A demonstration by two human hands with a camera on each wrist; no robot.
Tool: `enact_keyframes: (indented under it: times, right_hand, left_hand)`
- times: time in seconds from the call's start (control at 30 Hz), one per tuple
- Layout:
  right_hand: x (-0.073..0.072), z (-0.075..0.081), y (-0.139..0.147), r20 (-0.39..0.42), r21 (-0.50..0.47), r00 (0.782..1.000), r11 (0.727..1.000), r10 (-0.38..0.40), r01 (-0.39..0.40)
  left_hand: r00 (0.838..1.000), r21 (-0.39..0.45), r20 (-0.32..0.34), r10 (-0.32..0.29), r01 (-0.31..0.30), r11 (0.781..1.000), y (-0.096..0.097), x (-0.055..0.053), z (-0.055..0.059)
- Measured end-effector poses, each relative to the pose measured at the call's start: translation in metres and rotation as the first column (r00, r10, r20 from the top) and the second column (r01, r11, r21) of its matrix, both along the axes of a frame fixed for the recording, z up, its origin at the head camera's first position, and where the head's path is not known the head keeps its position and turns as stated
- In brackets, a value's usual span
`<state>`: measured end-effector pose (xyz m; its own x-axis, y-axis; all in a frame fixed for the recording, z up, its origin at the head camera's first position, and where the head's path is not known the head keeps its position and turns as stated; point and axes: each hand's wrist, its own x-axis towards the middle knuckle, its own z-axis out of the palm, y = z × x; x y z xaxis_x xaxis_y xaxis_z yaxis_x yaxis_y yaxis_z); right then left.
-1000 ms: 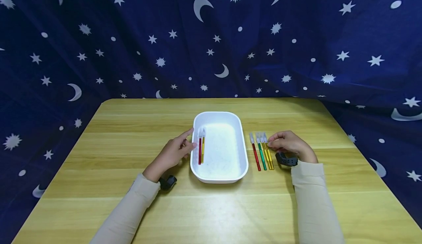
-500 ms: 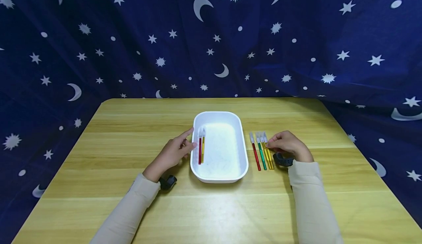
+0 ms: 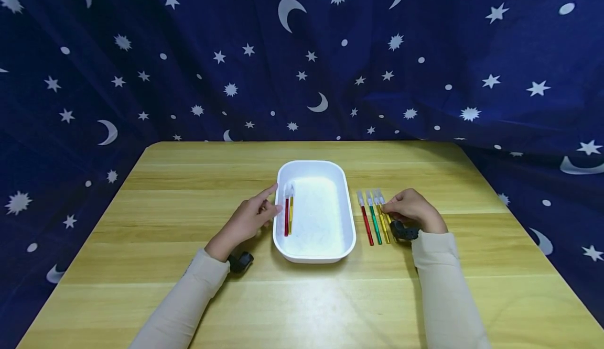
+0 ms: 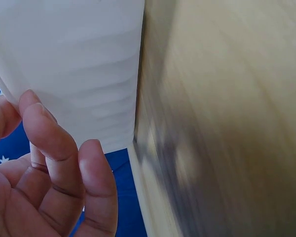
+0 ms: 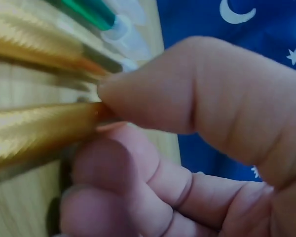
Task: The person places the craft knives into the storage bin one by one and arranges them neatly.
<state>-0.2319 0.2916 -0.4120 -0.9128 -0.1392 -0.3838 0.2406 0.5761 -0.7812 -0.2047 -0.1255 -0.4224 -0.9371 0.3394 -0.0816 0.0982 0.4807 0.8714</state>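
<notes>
Right of the white plastic tray [image 3: 313,223], my right hand [image 3: 412,207] pinches the rightmost gold craft knife [image 5: 39,131] between thumb and fingertips, near its capped end. Its ribbed handle shows close up in the right wrist view. A second gold craft knife [image 3: 383,228] lies just left of it, then a green one [image 3: 375,223] and a red one [image 3: 366,226], all with clear caps pointing away. My left hand [image 3: 245,218] holds the tray's left rim, thumb over the edge and fingers by the outer wall. Inside the tray lie a red craft knife [image 3: 286,218] and a gold one [image 3: 290,215].
A light wooden table [image 3: 189,296] carries everything. Behind and beside it hangs a dark blue cloth [image 3: 264,102] with moons and stars. Black bands [image 3: 405,230] sit at both wrists.
The rightmost gold craft knife has shifted slightly right, opening a gap from the gold one beside it. My right hand has moved a little left onto it; my left hand stays at the tray.
</notes>
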Motion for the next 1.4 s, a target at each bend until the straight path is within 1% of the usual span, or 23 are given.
enact_keyframes:
  times: [0.13, 0.43, 0.67, 0.8, 0.9, 1.03, 1.27, 1.4]
  right_hand:
    - [0.0, -0.001, 0.005, -0.007, -0.018, 1.0, 0.999, 0.026, -0.026]
    - [-0.001, 0.003, 0.009, -0.002, -0.102, 1.0, 0.995, -0.003, 0.003]
    - [-0.003, 0.004, 0.017, 0.025, -0.208, 1.0, 0.978, 0.0, 0.005]
    - [-0.005, 0.005, 0.018, 0.026, -0.233, 1.0, 0.973, -0.001, 0.008]
    - [-0.005, 0.007, 0.019, 0.027, -0.253, 0.999, 0.967, -0.019, 0.026]
    - [-0.004, 0.009, 0.02, 0.013, -0.289, 1.0, 0.957, -0.028, 0.03]
    - [-0.002, 0.013, 0.021, -0.013, -0.347, 1.0, 0.938, -0.02, 0.014]
    - [-0.001, 0.018, 0.019, -0.052, -0.375, 0.999, 0.927, -0.013, -0.007]
  left_hand:
    - [1.0, -0.001, 0.0, -0.001, 0.001, 1.0, 0.0, 0.0, 0.0]
    - [1.0, -0.007, -0.002, 0.0, 0.0, 1.0, 0.001, 0.0, 0.0]
    - [1.0, -0.016, -0.015, -0.002, 0.001, 1.0, 0.0, -0.001, 0.0]
    - [1.0, -0.018, -0.018, -0.004, 0.003, 1.0, -0.001, -0.001, -0.001]
    - [1.0, -0.018, -0.013, -0.002, 0.002, 1.0, -0.001, -0.001, -0.001]
    - [1.0, -0.018, -0.012, 0.001, -0.002, 1.0, -0.001, -0.001, -0.001]
    - [1.0, -0.022, -0.019, -0.001, 0.001, 1.0, 0.0, -0.001, -0.001]
    - [1.0, -0.02, -0.016, 0.0, 0.0, 1.0, 0.0, 0.0, -0.001]
